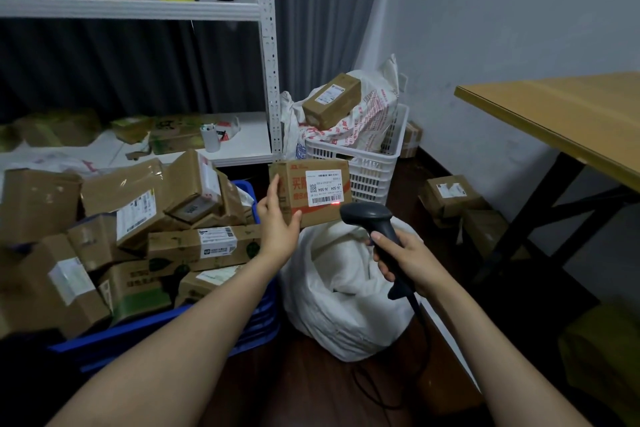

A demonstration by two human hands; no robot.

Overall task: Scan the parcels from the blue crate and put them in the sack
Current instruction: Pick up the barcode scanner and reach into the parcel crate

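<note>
nearest, at 6 o'clock of the view, both forearms reach fwd. the right hand (405,260) is wrapped round the grip of a black handheld barcode scanner (372,219), its cable dropping to the floor. the left hand (277,229) grasps a small brown cardboard parcel w/ a white shipping label (311,191) by its lower-left corner, thumb on the labelled face. the parcel is up in the air, at 12 o'clock of a crumpled white plastic sack (346,305) that stands on the floor between the arms. the scanner head sits at the parcel's 5 o'clock, and a red dot shows on the label beside the barcode, so prob. the scan of this one is underway; it's not in the sack yet. the sack looks bulky but its contents are hidden, so no count of what's done. at the sack's 9 o'clock, just beside it, the blue plastic crate (256,326) is heaped over its rim w/ brown cardboard boxes (138,219), so most of the job looks left: finish this scan, drop the parcel in, then the rest of the pile one by one. farther out at 12 o'clock a white lattice plastic basket (367,167) holds a printed white bag w/ a brown box on top (330,101); can't tell if those belong to the job. at 3 o'clock a few loose boxes (450,194) lie under a yellow wooden table (554,115), and at 11 o'clock stands a white metal shelf rack (266,46).
</note>
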